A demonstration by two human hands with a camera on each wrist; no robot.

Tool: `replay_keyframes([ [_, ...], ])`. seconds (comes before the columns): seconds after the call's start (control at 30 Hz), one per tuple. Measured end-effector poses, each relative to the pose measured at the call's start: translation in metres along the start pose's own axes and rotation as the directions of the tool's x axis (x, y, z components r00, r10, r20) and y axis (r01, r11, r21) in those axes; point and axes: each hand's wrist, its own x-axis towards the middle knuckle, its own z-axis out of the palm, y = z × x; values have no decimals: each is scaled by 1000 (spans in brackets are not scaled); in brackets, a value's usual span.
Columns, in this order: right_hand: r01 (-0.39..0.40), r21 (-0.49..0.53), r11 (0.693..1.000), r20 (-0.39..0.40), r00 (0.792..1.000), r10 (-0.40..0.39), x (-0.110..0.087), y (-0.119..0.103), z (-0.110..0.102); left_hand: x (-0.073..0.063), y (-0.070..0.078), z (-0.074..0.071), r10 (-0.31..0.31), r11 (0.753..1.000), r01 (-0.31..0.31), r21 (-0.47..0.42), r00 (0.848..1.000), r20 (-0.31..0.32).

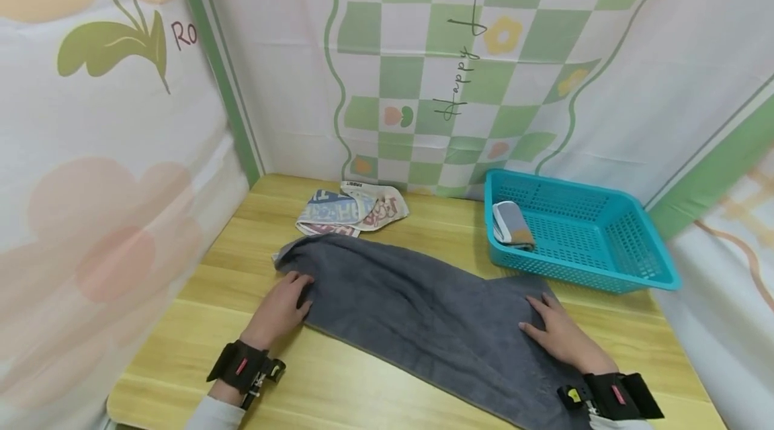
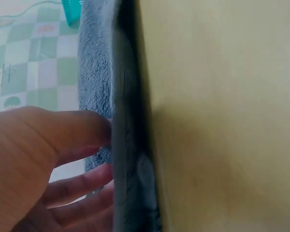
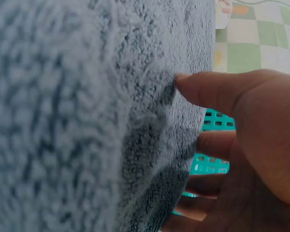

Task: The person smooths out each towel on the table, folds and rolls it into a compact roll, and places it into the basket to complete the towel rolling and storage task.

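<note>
Grey is the one large towel (image 1: 417, 322) which, in the head view, lies spread on one wooden table (image 1: 193, 329) under my two hands. My left hand (image 1: 277, 309) touches its left end, thumb and fingers apart; my right hand (image 1: 562, 332) rests on the right end, fingers spread. Two black straps (image 1: 238, 366) are on my wrists. Behind the towel lie patterned cloths (image 1: 335, 208), at least two, overlapping; one carries small letters, seemingly RABBIT, upside down. One teal basket (image 1: 580, 272) holds one folded small cloth (image 1: 514, 224). On the back curtain (image 1: 290, 80) I read "Happy Life", and on the left curtain (image 1: 133, 127), "RO".

In the left wrist view, my thumb and fingers touch the towel near its edge, with a gap between them.

In the right wrist view, my thumb tip touches the towel, well apart from the fingers, and basket holes show behind.
</note>
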Motion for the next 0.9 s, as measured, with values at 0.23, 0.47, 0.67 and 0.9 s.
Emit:
replay_keyframes([
  [0.23, -20, -43, 999, 2, 1000, 20, -1, 11, -2, -1, -1, -17, 11, 995, -6, -97, 999, 53],
  [0.47, -13, -43, 999, -8, 1000, 13, -3, 11, 2, 28, -31, -32, -99, 995, 99, -10, 992, -72],
  [0.67, -6, -35, 999, -5, 1000, 6, -3, 11, 3, 43, -58, -36, -189, 982, 189, -2, 982, 17],
  [0.9, -1, -6, 1000, 9, 1000, 2, -5, 15, -1, 64, -68, -71, -147, 977, 133, -169, 987, -71],
])
